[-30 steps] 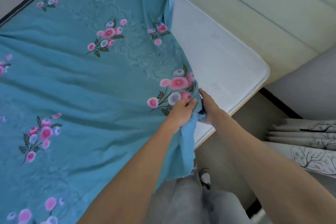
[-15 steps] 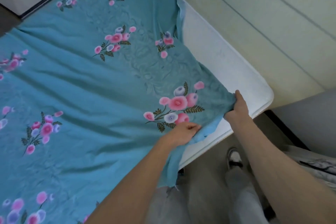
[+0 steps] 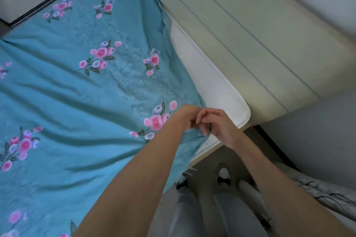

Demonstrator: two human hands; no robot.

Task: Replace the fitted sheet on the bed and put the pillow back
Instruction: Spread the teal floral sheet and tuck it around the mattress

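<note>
The fingers point(image 3: 204, 116) of the right hand point(image 3: 217, 125) are curled and bunched against those of the left hand point(image 3: 185, 117), over the sheet's point(image 3: 77, 102) near corner. Whether cloth is pinched between them cannot be told, as the fingertips are blurred and partly hidden. The two hands are seen touching each other just above the sheet's edge. The teal sheet, printed with pink and lilac flowers, is spread over most of the mattress point(image 3: 217, 90), its edge hanging down the near side. A white strip and the rounded corner of the mattress are left uncovered beside the headboard point(image 3: 250, 44). Below the arms, a shoe point(image 3: 223, 174) is seen on the floor point(image 3: 204, 163), and patterned cloth point(image 3: 327, 196) lies at the right.
</note>
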